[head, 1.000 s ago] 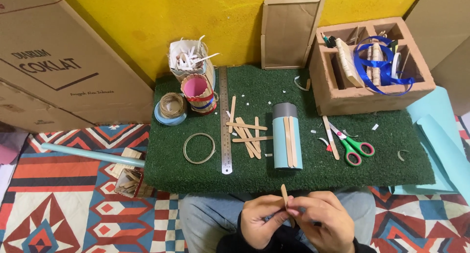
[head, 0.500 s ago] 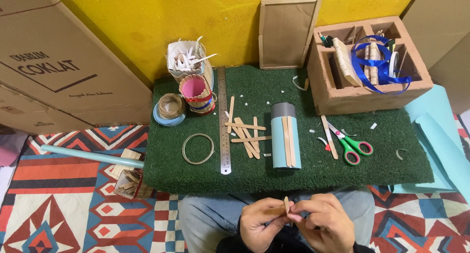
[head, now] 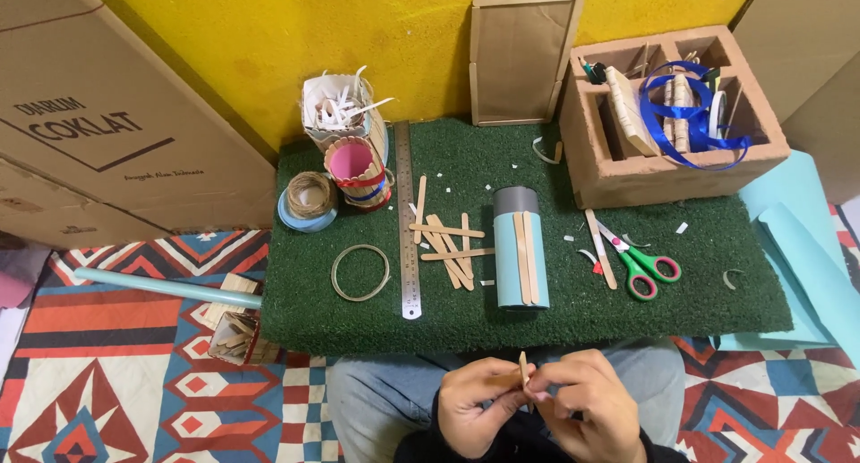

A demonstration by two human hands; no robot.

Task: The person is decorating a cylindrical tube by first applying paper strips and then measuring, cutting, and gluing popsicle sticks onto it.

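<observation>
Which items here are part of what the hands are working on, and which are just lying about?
In hand:
- wooden stick, pinched between left hand and right hand
- blue tube with two sticks laid on it
- loose sticks on the green mat

Lying about:
- scissors
- steel ruler
- tape ring
- twine spool
- compartment box with blue ribbon

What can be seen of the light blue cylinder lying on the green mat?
The light blue cylinder lies on its side on the green mat, its length running away from the person. Its far end is wrapped in a grey band. Two pale wooden sticks lie lengthwise along its top. It looks paper-covered. Neither hand touches it; loose sticks lie left of it.
</observation>
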